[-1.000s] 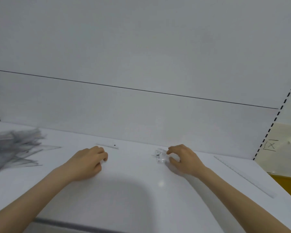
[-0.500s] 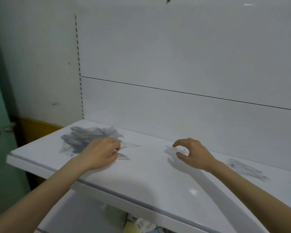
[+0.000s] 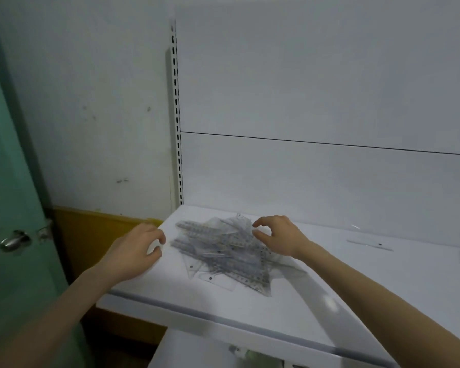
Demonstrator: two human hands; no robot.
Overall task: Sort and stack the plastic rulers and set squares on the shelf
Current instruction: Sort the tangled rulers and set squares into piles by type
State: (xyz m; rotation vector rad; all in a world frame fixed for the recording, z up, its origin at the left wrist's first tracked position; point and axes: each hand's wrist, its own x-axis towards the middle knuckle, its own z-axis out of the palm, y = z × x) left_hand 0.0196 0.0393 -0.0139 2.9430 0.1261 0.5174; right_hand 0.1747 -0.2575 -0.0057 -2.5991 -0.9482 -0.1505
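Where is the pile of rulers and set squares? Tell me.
Head view: the pile lies at the left end of the white shelf, beside the left hand, the right hand over its far edge.

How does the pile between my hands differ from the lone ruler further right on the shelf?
The pile is many rulers and set squares crossed at all angles; the lone ruler is one flat strip. The pile looks grey and dense; the lone ruler barely shows against the white shelf. Both look like clear plastic and lie on the shelf.
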